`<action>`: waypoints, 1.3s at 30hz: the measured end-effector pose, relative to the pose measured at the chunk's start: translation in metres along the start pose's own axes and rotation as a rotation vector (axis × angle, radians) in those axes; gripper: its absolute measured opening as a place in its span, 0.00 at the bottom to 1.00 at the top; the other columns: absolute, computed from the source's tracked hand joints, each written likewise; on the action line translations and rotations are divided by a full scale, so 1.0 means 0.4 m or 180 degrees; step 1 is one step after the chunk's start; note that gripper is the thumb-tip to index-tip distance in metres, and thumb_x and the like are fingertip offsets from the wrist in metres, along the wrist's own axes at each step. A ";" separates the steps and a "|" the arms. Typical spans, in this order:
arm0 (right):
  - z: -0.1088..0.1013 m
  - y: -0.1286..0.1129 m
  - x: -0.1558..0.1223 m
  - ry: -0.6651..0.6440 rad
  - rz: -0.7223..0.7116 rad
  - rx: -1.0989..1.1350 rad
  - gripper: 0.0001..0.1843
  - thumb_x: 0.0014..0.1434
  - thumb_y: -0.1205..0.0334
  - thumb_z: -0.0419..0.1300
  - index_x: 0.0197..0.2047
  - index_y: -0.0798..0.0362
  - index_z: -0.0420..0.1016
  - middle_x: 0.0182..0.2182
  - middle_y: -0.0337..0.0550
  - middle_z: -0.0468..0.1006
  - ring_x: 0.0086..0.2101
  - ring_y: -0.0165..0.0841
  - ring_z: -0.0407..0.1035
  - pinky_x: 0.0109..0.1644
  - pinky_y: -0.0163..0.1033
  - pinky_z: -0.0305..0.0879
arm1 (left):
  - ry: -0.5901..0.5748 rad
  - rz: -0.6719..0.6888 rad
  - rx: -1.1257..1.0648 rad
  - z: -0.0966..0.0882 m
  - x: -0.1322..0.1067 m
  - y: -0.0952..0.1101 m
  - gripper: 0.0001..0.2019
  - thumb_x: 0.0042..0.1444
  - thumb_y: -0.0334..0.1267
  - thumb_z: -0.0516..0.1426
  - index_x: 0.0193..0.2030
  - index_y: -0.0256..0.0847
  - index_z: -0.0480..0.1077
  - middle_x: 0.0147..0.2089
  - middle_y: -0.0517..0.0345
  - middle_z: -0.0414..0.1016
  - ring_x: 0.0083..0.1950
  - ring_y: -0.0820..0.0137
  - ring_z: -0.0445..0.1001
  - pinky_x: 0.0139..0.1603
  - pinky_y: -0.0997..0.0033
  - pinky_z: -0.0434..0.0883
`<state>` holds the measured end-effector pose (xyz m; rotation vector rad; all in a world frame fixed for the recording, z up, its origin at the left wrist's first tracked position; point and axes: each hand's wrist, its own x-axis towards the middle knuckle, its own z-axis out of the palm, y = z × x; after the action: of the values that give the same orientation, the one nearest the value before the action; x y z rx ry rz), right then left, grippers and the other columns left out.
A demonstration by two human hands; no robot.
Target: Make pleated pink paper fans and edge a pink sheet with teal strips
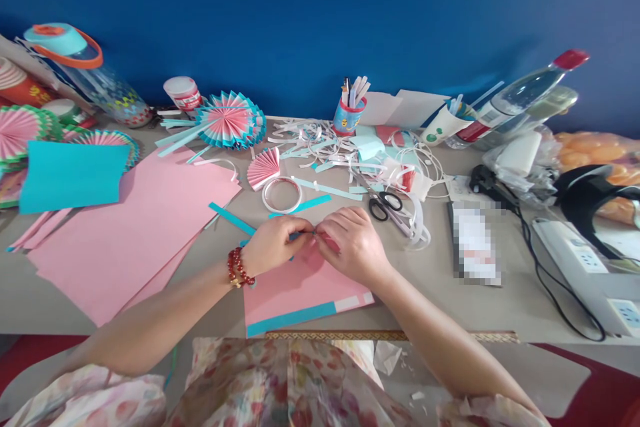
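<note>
My left hand (275,239), with red beads at its wrist, and my right hand (353,240) meet fingertip to fingertip. Both are closed in a pinch; the small thing between them is mostly hidden. Beneath them lies a pink paper sheet (300,287), a blue strip (295,319) along its near edge and a short white strip (347,303) beside that. Loose blue paper strips (233,219) lie just beyond my left hand. A roll of tape (282,195) sits past my fingers, and black-handled scissors (384,205) rest beyond my right hand.
Large pink sheets (135,233) and a blue sheet (75,177) cover the left side. Pleated paper rosettes (233,120), paper scraps (310,140) and a pen cup (349,117) line the back. A bottle (525,97), a blurred flat object (475,243) and a power strip (575,247) stand right.
</note>
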<state>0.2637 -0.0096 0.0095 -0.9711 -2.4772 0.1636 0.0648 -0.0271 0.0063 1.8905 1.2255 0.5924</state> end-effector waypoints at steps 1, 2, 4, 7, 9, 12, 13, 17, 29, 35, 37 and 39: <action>0.000 -0.001 0.000 0.0007 0.0005 -0.0006 0.06 0.61 0.65 0.58 0.32 0.53 0.73 0.30 0.43 0.78 0.35 0.36 0.68 0.45 0.43 0.57 | 0.0001 0.0040 0.0007 0.001 0.000 -0.001 0.10 0.61 0.31 0.53 0.37 0.39 0.76 0.32 0.59 0.76 0.30 0.73 0.71 0.31 0.78 0.65; -0.001 -0.001 0.000 0.0014 0.0010 -0.0009 0.06 0.60 0.66 0.58 0.32 0.53 0.73 0.30 0.43 0.78 0.35 0.36 0.68 0.45 0.43 0.57 | 0.0009 0.0065 0.0007 0.002 0.000 -0.003 0.09 0.61 0.31 0.53 0.38 0.39 0.76 0.32 0.59 0.77 0.31 0.73 0.71 0.32 0.78 0.65; -0.001 -0.001 0.001 0.0014 0.0001 -0.0007 0.06 0.60 0.67 0.57 0.32 0.53 0.73 0.30 0.42 0.78 0.35 0.36 0.68 0.45 0.43 0.57 | 0.0023 0.0070 -0.0013 0.004 -0.001 -0.005 0.09 0.61 0.31 0.53 0.38 0.39 0.76 0.33 0.59 0.77 0.31 0.73 0.72 0.31 0.78 0.64; -0.003 -0.001 0.001 0.0025 -0.0033 0.0013 0.06 0.61 0.67 0.56 0.33 0.53 0.73 0.30 0.43 0.78 0.35 0.36 0.68 0.46 0.43 0.57 | 0.0028 0.0039 -0.0023 0.003 0.000 -0.004 0.09 0.61 0.31 0.53 0.39 0.39 0.76 0.33 0.59 0.77 0.31 0.73 0.72 0.31 0.78 0.64; -0.004 -0.001 0.000 0.0049 -0.0048 0.0038 0.06 0.61 0.67 0.56 0.33 0.53 0.73 0.30 0.43 0.78 0.35 0.36 0.68 0.46 0.43 0.57 | 0.0034 0.0067 0.0003 0.002 0.000 -0.001 0.09 0.60 0.30 0.53 0.38 0.39 0.76 0.33 0.59 0.77 0.31 0.73 0.72 0.32 0.77 0.64; -0.004 0.000 0.000 0.0064 -0.0044 0.0050 0.05 0.60 0.67 0.57 0.33 0.53 0.73 0.30 0.42 0.78 0.35 0.36 0.68 0.46 0.43 0.57 | 0.0053 0.0132 0.0038 0.001 0.001 0.000 0.09 0.60 0.29 0.53 0.38 0.39 0.76 0.33 0.59 0.77 0.33 0.72 0.72 0.33 0.77 0.65; -0.004 0.000 0.000 0.0059 -0.0036 0.0039 0.05 0.60 0.67 0.57 0.32 0.53 0.73 0.30 0.42 0.78 0.35 0.36 0.68 0.46 0.43 0.57 | 0.0050 0.0141 0.0053 0.001 0.000 0.000 0.09 0.60 0.30 0.53 0.38 0.39 0.76 0.33 0.58 0.78 0.33 0.72 0.73 0.34 0.77 0.65; 0.000 0.003 -0.002 0.0047 -0.0014 -0.0018 0.07 0.61 0.67 0.56 0.32 0.52 0.73 0.29 0.42 0.78 0.35 0.35 0.68 0.45 0.43 0.57 | 0.0036 0.0122 0.0036 0.004 0.000 -0.005 0.09 0.61 0.31 0.53 0.39 0.39 0.76 0.34 0.58 0.78 0.33 0.72 0.74 0.33 0.76 0.65; 0.001 -0.001 -0.002 -0.0003 0.0011 0.0026 0.06 0.61 0.67 0.55 0.33 0.53 0.72 0.30 0.43 0.77 0.35 0.36 0.67 0.46 0.44 0.56 | -0.0006 0.0007 0.0015 0.002 -0.004 0.000 0.10 0.62 0.35 0.53 0.39 0.40 0.76 0.37 0.55 0.79 0.36 0.69 0.75 0.32 0.77 0.68; -0.003 0.003 -0.008 -0.0022 -0.0094 0.0081 0.06 0.59 0.65 0.55 0.36 0.53 0.74 0.32 0.44 0.76 0.37 0.37 0.66 0.48 0.45 0.57 | -0.0047 -0.0111 -0.0135 0.001 -0.005 -0.003 0.11 0.63 0.42 0.52 0.38 0.40 0.72 0.35 0.58 0.76 0.33 0.71 0.73 0.30 0.78 0.67; -0.009 0.003 -0.011 -0.0013 -0.0114 0.0115 0.07 0.59 0.67 0.54 0.37 0.53 0.74 0.33 0.44 0.77 0.38 0.37 0.66 0.48 0.45 0.58 | -0.0031 -0.0127 -0.0107 0.001 -0.004 -0.002 0.12 0.64 0.44 0.52 0.35 0.40 0.71 0.32 0.59 0.73 0.32 0.72 0.71 0.29 0.79 0.67; -0.015 0.000 -0.012 0.0022 -0.0068 0.0133 0.08 0.59 0.67 0.54 0.39 0.53 0.74 0.35 0.46 0.77 0.40 0.38 0.66 0.48 0.45 0.59 | 0.0001 -0.0110 -0.0105 0.002 -0.003 -0.001 0.13 0.64 0.44 0.52 0.34 0.40 0.70 0.31 0.60 0.73 0.33 0.71 0.71 0.30 0.78 0.66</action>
<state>0.2696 -0.0131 0.0129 -0.9263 -2.4669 0.2038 0.0647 -0.0282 0.0054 1.8384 1.2388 0.5910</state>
